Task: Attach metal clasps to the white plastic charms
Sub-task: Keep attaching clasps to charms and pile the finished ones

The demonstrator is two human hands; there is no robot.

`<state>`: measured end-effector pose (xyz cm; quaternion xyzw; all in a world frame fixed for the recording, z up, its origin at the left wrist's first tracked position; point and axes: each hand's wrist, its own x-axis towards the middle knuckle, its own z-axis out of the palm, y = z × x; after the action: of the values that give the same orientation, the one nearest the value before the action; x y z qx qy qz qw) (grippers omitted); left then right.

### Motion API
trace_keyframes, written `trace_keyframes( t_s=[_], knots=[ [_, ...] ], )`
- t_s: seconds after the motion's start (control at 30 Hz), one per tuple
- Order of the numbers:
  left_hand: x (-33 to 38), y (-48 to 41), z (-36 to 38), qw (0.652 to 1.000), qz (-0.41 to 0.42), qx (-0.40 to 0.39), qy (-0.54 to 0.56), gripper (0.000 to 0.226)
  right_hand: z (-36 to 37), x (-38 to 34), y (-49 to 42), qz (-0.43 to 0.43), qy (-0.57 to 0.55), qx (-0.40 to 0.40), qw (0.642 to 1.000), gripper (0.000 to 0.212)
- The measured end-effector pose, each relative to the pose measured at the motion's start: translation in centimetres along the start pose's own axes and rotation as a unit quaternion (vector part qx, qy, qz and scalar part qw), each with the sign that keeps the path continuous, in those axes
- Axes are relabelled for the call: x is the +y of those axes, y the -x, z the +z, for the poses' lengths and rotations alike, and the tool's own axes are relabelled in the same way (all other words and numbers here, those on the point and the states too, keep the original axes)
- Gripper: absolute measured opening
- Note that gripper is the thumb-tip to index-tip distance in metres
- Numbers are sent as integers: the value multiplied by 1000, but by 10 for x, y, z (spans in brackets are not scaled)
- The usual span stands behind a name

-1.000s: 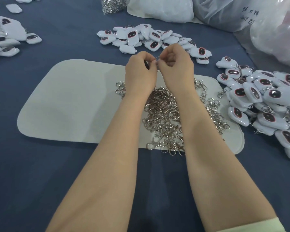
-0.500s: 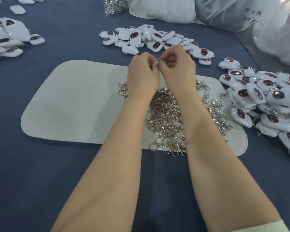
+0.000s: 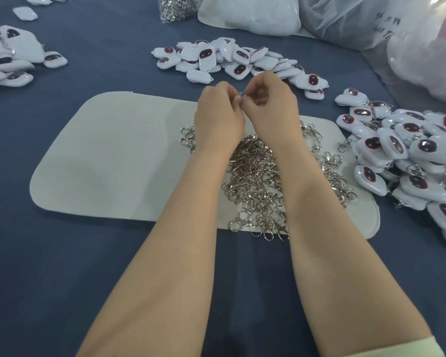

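A pale green sleeve (image 3: 428,349) shows at the near edge, on the right arm. Both bare arms reach out over the dark blue tabletop (image 3: 62,279). On it lies a white mat (image 3: 108,161), and a pile of metal clasps (image 3: 258,181) sits on the mat under the arms. Above the pile, the left hand (image 3: 218,117) and the right hand (image 3: 271,106) meet, fingers curled, both pinching one small metal clasp (image 3: 241,93). I cannot tell if a charm is in there too. White plastic charms (image 3: 410,155) with dark oval windows lie heaped to the right, more charms (image 3: 232,60) lie just past the hands, and another heap (image 3: 11,60) is far left. At the back sit a clear bag of clasps (image 3: 175,6) and plastic bags (image 3: 358,21) with dark handwriting too blurry to read.
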<state>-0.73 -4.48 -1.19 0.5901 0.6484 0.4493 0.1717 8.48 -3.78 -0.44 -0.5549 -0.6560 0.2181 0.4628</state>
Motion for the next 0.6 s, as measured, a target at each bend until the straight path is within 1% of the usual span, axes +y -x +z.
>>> trace_keyframes(
  t_s=[0.1, 0.37, 0.6],
  knots=[
    [-1, -1, -2, 1000, 0, 1, -5, 18, -1, 1, 0, -14, -4, -17, 1000, 13],
    [-1, -2, -1, 1000, -1, -3, 5, 18, 0, 2, 1, -30, -4, -7, 1000, 16],
    [-5, -2, -1, 998, -23, -8, 51, 13, -3, 2, 4, -41, -10, -26, 999, 16]
  ],
)
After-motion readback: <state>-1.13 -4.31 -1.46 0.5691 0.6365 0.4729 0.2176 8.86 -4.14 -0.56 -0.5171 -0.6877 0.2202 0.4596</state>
